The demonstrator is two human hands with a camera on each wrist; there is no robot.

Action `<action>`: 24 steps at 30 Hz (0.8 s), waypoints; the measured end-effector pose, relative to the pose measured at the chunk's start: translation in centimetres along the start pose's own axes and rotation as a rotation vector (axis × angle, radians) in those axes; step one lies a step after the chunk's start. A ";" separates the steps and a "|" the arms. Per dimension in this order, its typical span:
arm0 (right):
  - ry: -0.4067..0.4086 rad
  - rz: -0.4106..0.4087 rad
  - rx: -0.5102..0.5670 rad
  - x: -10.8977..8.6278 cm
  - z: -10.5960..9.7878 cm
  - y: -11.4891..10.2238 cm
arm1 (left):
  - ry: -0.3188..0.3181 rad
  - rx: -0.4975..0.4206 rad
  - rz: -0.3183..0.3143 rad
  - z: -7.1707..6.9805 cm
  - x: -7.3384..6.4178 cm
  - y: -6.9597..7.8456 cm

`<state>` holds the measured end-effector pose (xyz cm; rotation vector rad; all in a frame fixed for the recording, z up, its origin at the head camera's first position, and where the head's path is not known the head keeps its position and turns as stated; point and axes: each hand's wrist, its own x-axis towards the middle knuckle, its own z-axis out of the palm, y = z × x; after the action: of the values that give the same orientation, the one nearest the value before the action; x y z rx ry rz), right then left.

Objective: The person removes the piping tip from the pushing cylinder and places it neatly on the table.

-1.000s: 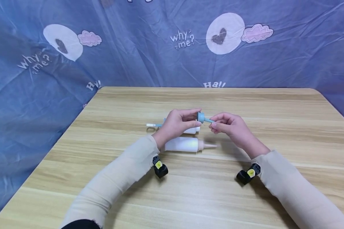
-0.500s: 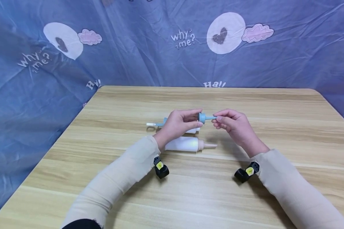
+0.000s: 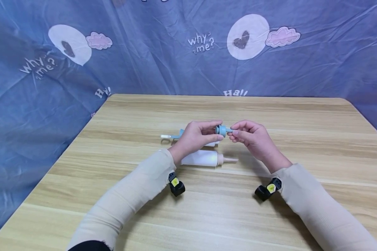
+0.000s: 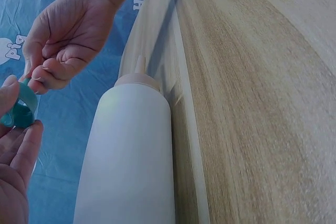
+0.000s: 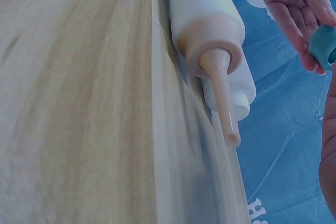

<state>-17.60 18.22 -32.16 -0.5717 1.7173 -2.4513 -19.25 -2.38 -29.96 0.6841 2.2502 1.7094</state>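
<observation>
Right hand point(image 3: 253, 141) has edged leftward, apparently pinching the spouted blue cap point(image 3: 222, 131); left hand point(image 3: 193, 137) pinches its wider end.

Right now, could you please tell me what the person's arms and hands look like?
The left sleeve and right sleeve are long and beige; what looks like black fabric shows by the left one. Each wrist bears a black camera with a yellow mark. The left hand and right hand are ungloved.

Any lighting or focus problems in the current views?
Head view: bright, pale glare on the tabletop, shadow beside the right sleeve; left wrist: dimmer, a white bottle looming large; right wrist: also dim, wood grain soft at left, blue nozzle cap cropped at the right edge.
</observation>
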 end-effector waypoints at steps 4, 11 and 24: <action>-0.005 0.003 0.000 0.0 0.0 0.0 | -0.004 -0.009 -0.006 0.1 0.0 0.1; -0.008 0.028 -0.027 0.0 0.0 0.0 | -0.010 -0.024 -0.006 0.3 0.1 0.1; -0.005 0.046 -0.118 0.1 -0.2 0.0 | -0.020 -0.018 -0.012 0.4 0.0 0.0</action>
<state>-17.73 18.35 -32.18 -0.5426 1.8609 -2.3287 -19.07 -2.04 -30.04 0.6793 2.2179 1.7076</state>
